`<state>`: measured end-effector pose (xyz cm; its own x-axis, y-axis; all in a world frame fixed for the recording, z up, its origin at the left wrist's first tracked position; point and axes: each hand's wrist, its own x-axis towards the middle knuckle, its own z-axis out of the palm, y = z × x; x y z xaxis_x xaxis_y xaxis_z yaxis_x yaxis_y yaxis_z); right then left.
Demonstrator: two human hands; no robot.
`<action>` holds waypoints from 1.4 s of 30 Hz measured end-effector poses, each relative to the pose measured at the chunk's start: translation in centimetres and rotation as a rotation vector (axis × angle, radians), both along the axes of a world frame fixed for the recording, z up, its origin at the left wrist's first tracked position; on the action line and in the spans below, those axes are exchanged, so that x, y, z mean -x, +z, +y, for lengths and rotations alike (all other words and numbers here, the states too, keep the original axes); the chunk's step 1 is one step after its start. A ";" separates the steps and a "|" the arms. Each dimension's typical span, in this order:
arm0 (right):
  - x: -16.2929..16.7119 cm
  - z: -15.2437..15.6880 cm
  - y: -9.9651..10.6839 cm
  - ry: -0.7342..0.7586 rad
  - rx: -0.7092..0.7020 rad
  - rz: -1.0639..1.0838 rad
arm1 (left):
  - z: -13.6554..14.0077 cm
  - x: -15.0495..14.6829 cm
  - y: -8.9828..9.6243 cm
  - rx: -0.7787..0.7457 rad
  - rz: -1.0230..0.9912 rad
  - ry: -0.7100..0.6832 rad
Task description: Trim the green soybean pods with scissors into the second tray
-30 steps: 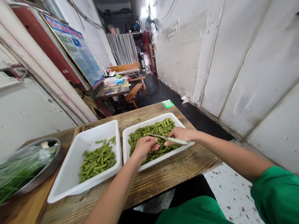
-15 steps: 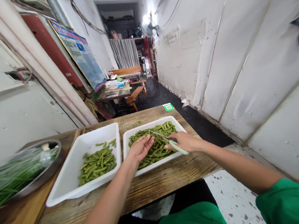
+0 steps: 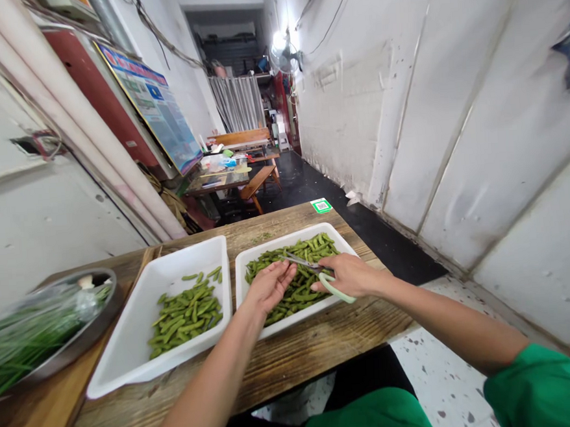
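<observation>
Hands over pods, head view: your right hand (image 3: 350,275) grips the scissors (image 3: 302,261), its fingers closed at the pale green handles; the blades point toward your left hand (image 3: 270,285), whose fingers are curled near the tips; whether they pinch a pod cannot be told. The green pods (image 3: 311,244) lie heaped beneath both hands in the right tray (image 3: 241,288); a smaller heap (image 3: 189,311) lies in the left tray (image 3: 128,341), just beside it. For good control, you should probably keep your left fingertips behind the line of the blades, let only the points do the work, and close them in short, light strokes. Note the materials: slim, curved pods, matt and slightly bumpy; smooth white trays, seemingly plastic, with rounded corners; narrow metal blades; a table (image 3: 333,340) of streaked brown wood; at left, a shiny metal bowl (image 3: 86,333) with long leafy greens in clear film.
</observation>
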<state>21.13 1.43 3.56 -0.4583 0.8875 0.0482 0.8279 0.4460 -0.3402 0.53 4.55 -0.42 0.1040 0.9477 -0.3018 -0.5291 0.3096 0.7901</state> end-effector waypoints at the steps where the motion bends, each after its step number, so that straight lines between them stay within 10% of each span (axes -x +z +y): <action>1: 0.0 0.0 0.0 -0.003 -0.004 -0.008 | 0.0 0.0 0.0 -0.001 0.002 0.000; 29: -0.9 -0.1 -0.1 0.052 0.012 0.033 | -0.5 -0.6 -0.2 0.026 0.097 -0.059; 35: -2.6 0.9 -0.5 -0.080 0.060 -0.011 | -0.7 -0.8 0.2 -0.107 0.567 0.025; 42: -3.8 1.1 -1.6 -0.155 -0.012 0.103 | -0.1 -1.8 0.7 -0.546 1.287 -0.208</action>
<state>24.95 2.53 1.96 -0.3084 0.9461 0.0987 0.8482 0.3205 -0.4217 2.34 4.41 0.26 0.1912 0.9761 0.1035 0.6600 -0.2059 0.7225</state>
